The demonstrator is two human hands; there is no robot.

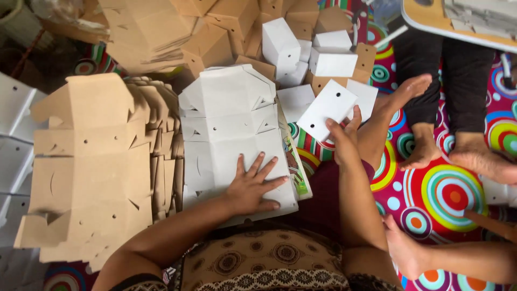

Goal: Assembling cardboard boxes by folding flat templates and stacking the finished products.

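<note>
My left hand [252, 186] lies flat, fingers spread, on the lower part of a stack of flat white die-cut cardboard sheets [226, 116]. My right hand [343, 141] grips the lower corner of a folded white box [326, 109] with a small hole in its face, held just above my knee. The box hangs beside a pile of finished white boxes [309, 51].
A stack of flat brown cardboard blanks [91, 161] lies to the left. Folded brown boxes [215, 32] are heaped at the back. Another person's legs and feet [447, 145] rest on the bright circle-patterned mat [447, 196] at right; a hand [401, 250] reaches in at lower right.
</note>
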